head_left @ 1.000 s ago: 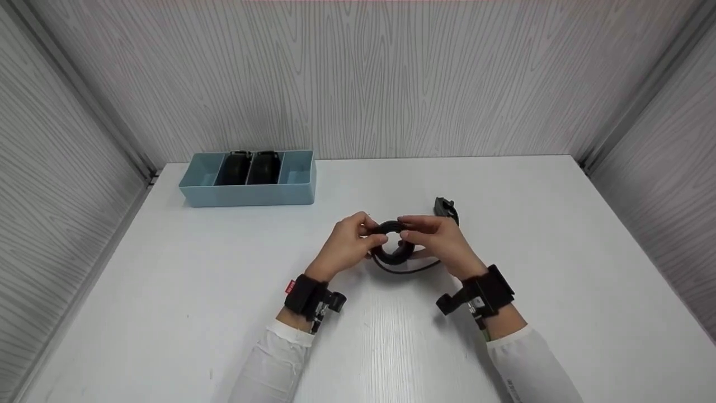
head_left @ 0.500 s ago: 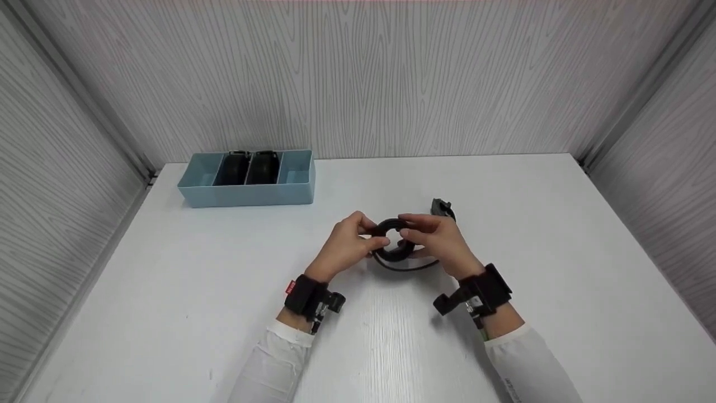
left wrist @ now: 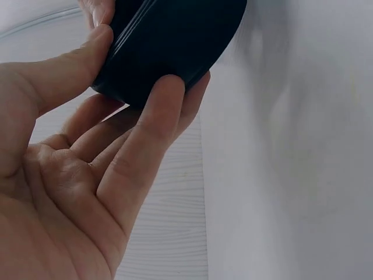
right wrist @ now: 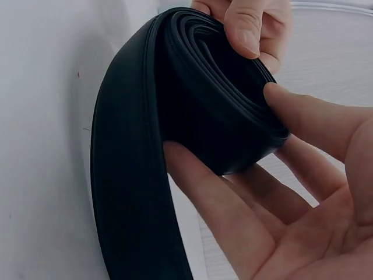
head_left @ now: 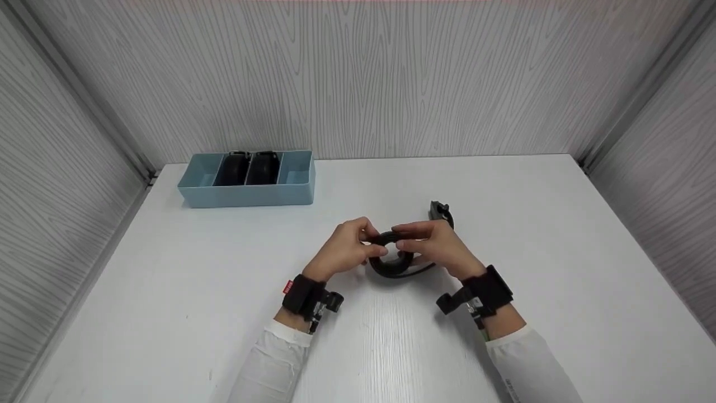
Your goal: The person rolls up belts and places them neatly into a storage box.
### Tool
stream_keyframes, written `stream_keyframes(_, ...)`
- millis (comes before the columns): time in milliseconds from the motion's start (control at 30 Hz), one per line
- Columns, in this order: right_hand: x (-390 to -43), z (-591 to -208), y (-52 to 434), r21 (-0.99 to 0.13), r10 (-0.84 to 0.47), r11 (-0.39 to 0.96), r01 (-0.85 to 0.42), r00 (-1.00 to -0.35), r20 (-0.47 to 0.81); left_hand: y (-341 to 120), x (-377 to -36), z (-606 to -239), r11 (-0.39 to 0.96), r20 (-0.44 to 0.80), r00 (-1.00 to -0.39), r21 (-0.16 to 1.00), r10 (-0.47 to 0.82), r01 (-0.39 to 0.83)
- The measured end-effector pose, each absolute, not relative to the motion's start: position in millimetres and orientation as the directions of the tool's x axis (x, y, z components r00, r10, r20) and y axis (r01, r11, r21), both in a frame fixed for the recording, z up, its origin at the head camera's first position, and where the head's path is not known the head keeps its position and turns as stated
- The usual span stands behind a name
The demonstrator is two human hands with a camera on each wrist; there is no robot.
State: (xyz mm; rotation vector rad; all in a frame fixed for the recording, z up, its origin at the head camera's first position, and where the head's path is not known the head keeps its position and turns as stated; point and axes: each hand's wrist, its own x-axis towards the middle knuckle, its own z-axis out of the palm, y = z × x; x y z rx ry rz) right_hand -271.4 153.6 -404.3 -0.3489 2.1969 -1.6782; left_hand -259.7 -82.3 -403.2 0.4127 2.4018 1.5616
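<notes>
I am pinching the coiled black belt point(head_left: 393, 256) between my left hand point(head_left: 347, 249) and right hand point(head_left: 439, 246) at mid-table point(head_left: 168, 291), its buckle end point(head_left: 439, 211) trailing toward the far right corner; no writing is readable.

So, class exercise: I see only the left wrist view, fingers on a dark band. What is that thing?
Observer: A black belt rolled into a coil; the right wrist view shows its layered turns.
Operator: Does the other hand hold it too?
Observer: Yes. In the head view the right hand grips the coil opposite the left hand.
Operator: Is all of it rolled up?
Observer: No. A loose tail runs behind the right hand to the buckle, lying on the table.
Operator: Anything else there?
Observer: A blue tray at the far left holds two dark rolls.
</notes>
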Motion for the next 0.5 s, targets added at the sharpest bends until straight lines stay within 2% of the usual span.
stream_keyframes(100, -271.3, -404.0, 152.4, -0.968, -0.385, 0.248, 0.032, -0.914, -0.129, -81.7, -260.0, -404.1, 0.382, -0.051, -0.937, 0.920, 0.345, 0.091)
stream_keyframes(333, -272.1, -404.9, 148.9, -0.990, -0.292, 0.107, 0.092, -0.949, -0.120, -78.0, -261.9, -406.0, 0.289, -0.032, -0.962, 0.956, 0.271, 0.050)
stream_keyframes(500, -271.5, -405.4, 148.9, -0.991, -0.289, 0.090, 0.101, -0.949, -0.123, -78.0, -262.2, -405.3, 0.289, -0.015, -0.964, 0.955, 0.266, 0.065)
